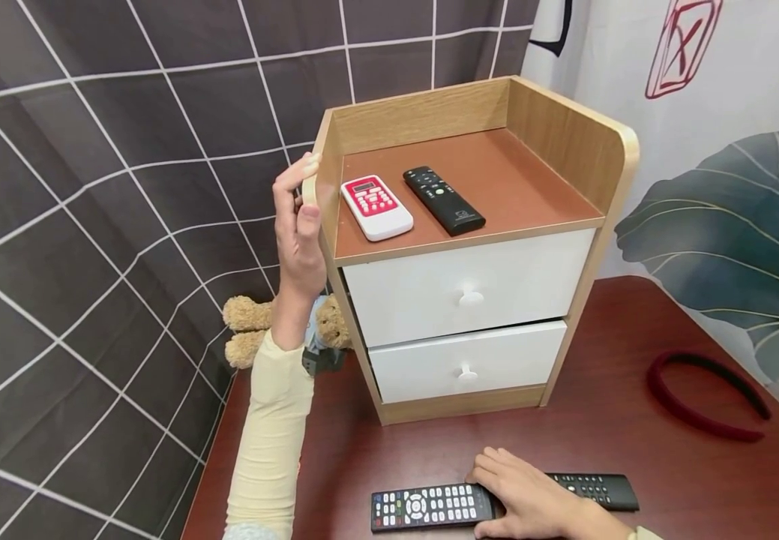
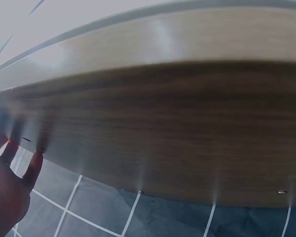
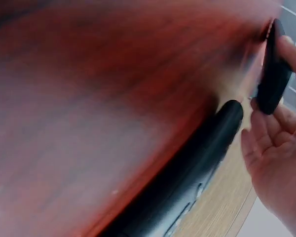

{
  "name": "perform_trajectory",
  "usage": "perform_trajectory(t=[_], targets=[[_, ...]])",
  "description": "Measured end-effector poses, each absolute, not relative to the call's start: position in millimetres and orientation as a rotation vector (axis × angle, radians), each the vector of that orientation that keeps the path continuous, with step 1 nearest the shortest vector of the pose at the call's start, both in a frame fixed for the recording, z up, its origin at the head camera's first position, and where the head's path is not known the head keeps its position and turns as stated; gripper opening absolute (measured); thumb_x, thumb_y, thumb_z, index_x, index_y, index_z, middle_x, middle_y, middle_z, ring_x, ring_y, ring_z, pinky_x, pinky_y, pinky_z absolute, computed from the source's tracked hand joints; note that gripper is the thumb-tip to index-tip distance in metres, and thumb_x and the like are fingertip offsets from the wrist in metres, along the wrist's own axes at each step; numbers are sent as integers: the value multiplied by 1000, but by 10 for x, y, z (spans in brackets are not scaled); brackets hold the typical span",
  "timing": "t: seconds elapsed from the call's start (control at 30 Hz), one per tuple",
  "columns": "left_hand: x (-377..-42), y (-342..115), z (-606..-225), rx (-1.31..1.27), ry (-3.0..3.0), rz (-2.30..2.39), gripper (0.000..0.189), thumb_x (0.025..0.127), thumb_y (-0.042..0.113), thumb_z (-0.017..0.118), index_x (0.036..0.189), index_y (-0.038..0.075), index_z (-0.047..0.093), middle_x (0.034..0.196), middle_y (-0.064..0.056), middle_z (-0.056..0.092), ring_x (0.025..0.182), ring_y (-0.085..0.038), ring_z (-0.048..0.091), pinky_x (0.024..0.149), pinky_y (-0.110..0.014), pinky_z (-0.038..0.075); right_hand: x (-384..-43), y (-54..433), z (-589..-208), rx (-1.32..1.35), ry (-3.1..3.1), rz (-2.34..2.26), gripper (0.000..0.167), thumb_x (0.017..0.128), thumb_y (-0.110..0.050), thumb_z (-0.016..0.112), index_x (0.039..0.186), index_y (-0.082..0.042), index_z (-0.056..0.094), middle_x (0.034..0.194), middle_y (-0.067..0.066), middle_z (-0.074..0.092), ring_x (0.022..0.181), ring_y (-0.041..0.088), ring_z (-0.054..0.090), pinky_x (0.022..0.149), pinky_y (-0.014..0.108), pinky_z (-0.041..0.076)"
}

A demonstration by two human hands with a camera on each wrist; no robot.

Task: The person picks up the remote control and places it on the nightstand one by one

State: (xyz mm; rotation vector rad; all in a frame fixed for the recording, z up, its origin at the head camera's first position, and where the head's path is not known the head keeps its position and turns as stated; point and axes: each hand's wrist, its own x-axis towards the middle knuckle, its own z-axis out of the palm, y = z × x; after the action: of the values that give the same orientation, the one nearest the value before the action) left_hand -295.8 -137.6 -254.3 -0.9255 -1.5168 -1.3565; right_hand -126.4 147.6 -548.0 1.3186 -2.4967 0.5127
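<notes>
My left hand (image 1: 300, 240) is against the left side panel of a small wooden cabinet (image 1: 459, 416), fingertips at the panel's top edge. In the left wrist view its fingers (image 2: 35, 168) touch the panel's outer face (image 2: 163, 128). Low in the head view, my right hand (image 1: 524, 499) holds the right end of a black remote control (image 1: 429, 506) with light buttons. The right wrist view shows thumb and fingers on opposite sides of that remote (image 3: 274, 74). Partly behind the hand lies a second black remote (image 1: 598, 491), its left end hidden.
On the cabinet's brown top lie a white-and-red remote (image 1: 377, 208) and a black remote (image 1: 443, 199). Below are two white drawers (image 1: 416, 307). A teddy bear (image 1: 247, 330) lies left of the cabinet, a dark red headband (image 1: 672, 405) on the table (image 1: 605, 427) to its right.
</notes>
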Motion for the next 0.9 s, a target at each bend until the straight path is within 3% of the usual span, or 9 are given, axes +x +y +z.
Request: perform_trajectory(t=[0.13,0.27,0.43,0.57,0.73,0.9], targets=[[-2955,-1376,-2541,-931,-1503,-1367,77,99,61,41,128,-10,46,140,-23,47,135,-24,47,105,-37,42,-1263,1457,-5400,1365,-2517,697,42,80,-55,77,106,-27,60,96,-21,45,91,-6,44,88,20,48],[-2954,-1374,-2532,-939,-1494,-1371,77,99,61,42,128,-10,46,140,-23,48,135,-24,47,106,-37,42,-1274,1434,-5278,1374,-2570,919,38,82,-47,79,105,-26,58,99,-19,49,88,-7,44,77,9,41],[-2959,-1370,-2525,-944,-1501,-1373,76,98,60,42,129,-9,45,141,-23,47,136,-23,46,107,-38,42,-1311,1435,-5105,1289,-2614,1227,32,82,-37,81,99,-30,55,93,-19,52,81,-6,47,68,13,43],[-2964,-1375,-2552,-940,-1515,-1379,72,98,56,42,129,-9,45,142,-23,47,136,-24,46,104,-37,42,-1339,1471,-5014,1228,-2597,1613,21,86,-25,77,96,-25,59,86,-15,54,77,-6,47,63,16,44],[-2962,-1376,-2589,-933,-1524,-1380,72,99,55,42,129,-9,46,142,-24,47,136,-23,46,103,-35,42,-1386,1503,-4882,1178,-2516,2089,6,94,-10,63,93,-5,60,80,-13,52,75,-5,48,60,21,43],[-2963,-1377,-2569,-937,-1504,-1375,70,99,54,42,128,-10,47,141,-23,48,136,-25,46,107,-37,41,-1436,1516,-4663,1059,-2432,2416,15,98,-13,50,90,-1,54,78,-13,50,73,-1,48,60,22,42]])
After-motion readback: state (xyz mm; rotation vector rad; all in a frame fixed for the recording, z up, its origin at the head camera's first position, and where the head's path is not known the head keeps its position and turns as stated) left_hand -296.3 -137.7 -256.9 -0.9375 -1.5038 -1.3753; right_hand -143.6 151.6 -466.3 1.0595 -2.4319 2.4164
